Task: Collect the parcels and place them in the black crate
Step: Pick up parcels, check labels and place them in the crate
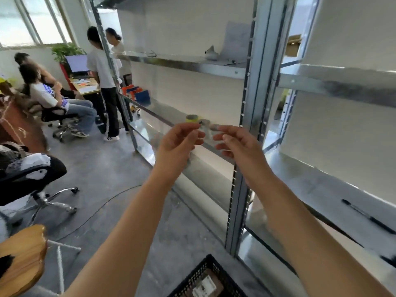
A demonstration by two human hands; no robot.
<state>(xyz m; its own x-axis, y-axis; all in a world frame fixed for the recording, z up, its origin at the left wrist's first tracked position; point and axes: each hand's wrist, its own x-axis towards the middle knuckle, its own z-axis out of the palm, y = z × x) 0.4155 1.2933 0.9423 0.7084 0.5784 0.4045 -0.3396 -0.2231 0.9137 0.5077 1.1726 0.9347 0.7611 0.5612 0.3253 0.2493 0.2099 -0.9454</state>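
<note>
While your left hand (182,143) and right hand (234,144) hover loosely curled before the metal shelving (255,99), too blurred to tell any pinch, a parcel (204,286) lies in the black crate (192,276) below.

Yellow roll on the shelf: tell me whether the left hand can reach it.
Probably yes: the left hand hangs just before the yellow roll, with the shelf front open and nothing between them. Whether its fingers already pinch something is too blurred to tell.
</note>
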